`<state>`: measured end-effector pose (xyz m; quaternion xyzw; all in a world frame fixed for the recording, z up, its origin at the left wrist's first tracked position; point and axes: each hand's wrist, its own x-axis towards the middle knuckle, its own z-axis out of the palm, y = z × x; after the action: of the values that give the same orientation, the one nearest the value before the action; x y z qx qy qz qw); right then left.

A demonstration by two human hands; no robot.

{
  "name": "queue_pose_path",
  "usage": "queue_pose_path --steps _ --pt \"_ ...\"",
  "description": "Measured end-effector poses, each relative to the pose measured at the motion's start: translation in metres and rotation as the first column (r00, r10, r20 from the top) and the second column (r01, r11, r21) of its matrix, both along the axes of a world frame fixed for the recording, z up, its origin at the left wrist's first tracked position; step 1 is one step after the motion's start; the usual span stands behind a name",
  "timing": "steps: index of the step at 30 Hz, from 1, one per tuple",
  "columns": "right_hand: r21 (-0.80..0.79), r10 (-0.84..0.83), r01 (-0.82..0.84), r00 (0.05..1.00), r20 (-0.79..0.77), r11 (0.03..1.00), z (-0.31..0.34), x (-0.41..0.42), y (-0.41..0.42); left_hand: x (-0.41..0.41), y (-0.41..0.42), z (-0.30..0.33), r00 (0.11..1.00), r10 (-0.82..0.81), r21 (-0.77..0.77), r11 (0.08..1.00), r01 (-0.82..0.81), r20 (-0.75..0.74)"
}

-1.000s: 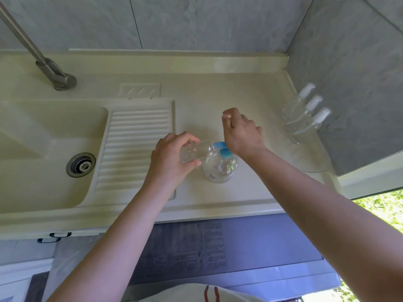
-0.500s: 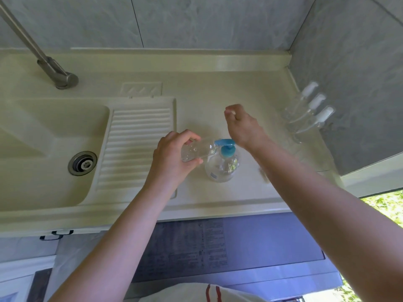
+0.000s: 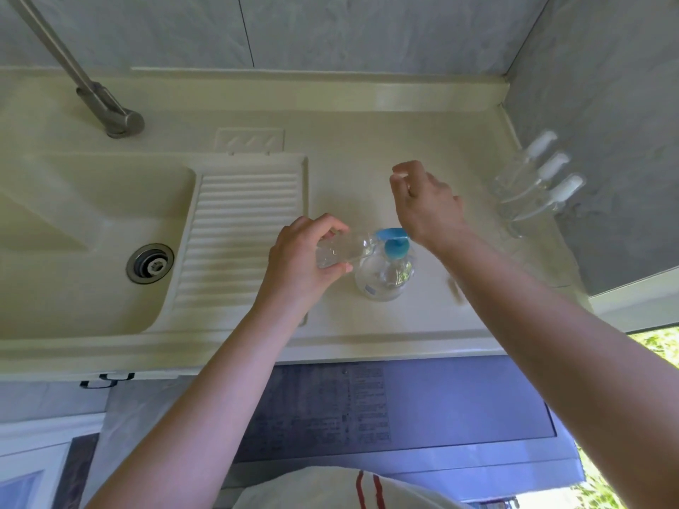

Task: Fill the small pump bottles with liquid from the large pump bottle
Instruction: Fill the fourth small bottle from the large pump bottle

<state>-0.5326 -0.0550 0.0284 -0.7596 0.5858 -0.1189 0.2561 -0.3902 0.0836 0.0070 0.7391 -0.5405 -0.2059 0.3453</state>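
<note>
The large pump bottle (image 3: 382, 277), clear with a blue pump head, stands on the counter near the front edge. My left hand (image 3: 297, 262) grips a small clear bottle (image 3: 340, 249) tilted on its side, its mouth against the blue spout. My right hand (image 3: 422, 200) hovers behind the pump with its fingers curled. The fingertips pinch something small and whitish, which looks like a cap. The wrist sits just above the pump head. Three more small pump bottles (image 3: 532, 185) with white tops lean against the right wall.
A cream sink basin (image 3: 73, 222) with a metal drain (image 3: 150, 268) lies at the left, beside a ribbed draining board (image 3: 239, 229). A metal tap (image 3: 110, 108) rises at the back left. A small blurred object (image 3: 455, 288) lies on the counter under my right forearm.
My right hand has drawn back and slightly right, uncovering the blue pump head. My left hand and the small bottle stay at the spout.
</note>
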Motion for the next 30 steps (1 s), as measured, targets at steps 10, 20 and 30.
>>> queue_pose_path --steps 10,20,30 --pt "0.076 -0.025 0.022 0.999 0.043 0.997 0.003 -0.002 -0.004 -0.002 0.0 0.0 1.0 0.0 -0.001 1.0 0.0 -0.005" --pt "-0.076 -0.024 0.018 0.997 -0.074 0.997 -0.007 0.0 0.007 -0.005 0.001 0.0 1.0 -0.001 -0.011 1.0 0.001 0.001" --pt "-0.015 -0.03 0.029 0.999 -0.045 0.999 -0.009 -0.002 0.008 -0.005 0.001 0.002 1.0 0.0 -0.023 1.0 0.0 0.022"
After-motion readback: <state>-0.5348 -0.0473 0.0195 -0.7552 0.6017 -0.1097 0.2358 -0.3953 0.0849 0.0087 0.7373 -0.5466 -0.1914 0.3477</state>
